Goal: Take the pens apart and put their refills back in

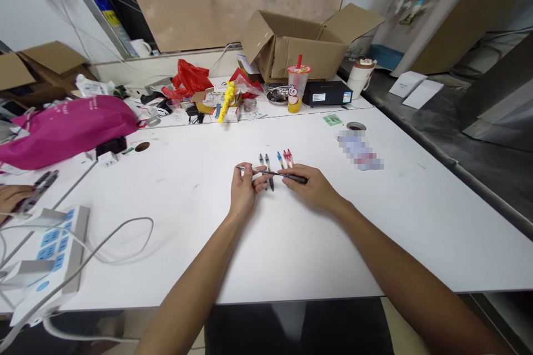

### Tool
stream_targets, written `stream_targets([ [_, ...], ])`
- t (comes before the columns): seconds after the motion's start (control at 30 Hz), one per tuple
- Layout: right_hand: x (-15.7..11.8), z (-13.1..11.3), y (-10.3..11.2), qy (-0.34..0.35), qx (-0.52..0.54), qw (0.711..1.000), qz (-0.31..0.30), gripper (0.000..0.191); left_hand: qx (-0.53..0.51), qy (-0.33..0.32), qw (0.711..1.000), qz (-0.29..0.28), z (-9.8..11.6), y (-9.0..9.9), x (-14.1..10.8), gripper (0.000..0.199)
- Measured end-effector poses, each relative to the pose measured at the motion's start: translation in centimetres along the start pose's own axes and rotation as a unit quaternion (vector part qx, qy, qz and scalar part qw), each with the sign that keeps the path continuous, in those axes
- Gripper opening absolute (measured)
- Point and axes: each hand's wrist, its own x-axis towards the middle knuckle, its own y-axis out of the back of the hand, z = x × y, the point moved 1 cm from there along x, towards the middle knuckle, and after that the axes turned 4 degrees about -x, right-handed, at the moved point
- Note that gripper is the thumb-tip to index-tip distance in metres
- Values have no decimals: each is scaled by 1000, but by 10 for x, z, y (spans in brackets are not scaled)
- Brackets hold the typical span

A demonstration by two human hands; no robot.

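Above the white table [187, 266], my two hands meet over a slim pen [297, 178] with a dark grip end and a lighter, thinner part to the left. My left hand [244, 191] pinches the light end between thumb and fingers. Closed around the dark end is my right hand [314, 186]. The pen narrows between the hands; whether it is in separate pieces I cannot make out. Just behind lie two black pens [267, 162], a blue pen [280, 158] and two red pens [287, 156], partly covered by my hands.
A power strip [79, 249] with a looping cable lies at left, near another person's hand [12, 198] beside dark pens. A magenta bag [79, 125], a cardboard box [308, 58], a drink cup [296, 89] and a black box [327, 94] line the back. A blurred packet [360, 150] sits right.
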Motion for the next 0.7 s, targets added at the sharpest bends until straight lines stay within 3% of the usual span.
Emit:
stream_targets([
  [0.13, -1, -2, -6, 20, -6, 1000, -11, 31, 33, 10, 999, -8, -3, -1, -2, 41],
  [0.23, -3, -1, -11, -41, 20, 999, -8, 22, 61, 26, 998, -22, -3, -2, -3, 38],
  [0.33, -5, -1, -14, -87, 29, 996, -15, 31, 63, 36, 997, -27, -2, -2, -4, 37],
  [0.47, -4, -1, -15, -67, 44, 997, 21, 25, 52, 30, 998, -24, 0, -2, -3, 38],
  [0.7, -4, -1, -14, -77, 34, 996, 1, 23, 42, 19, 999, 2, -1, 2, 0, 38],
])
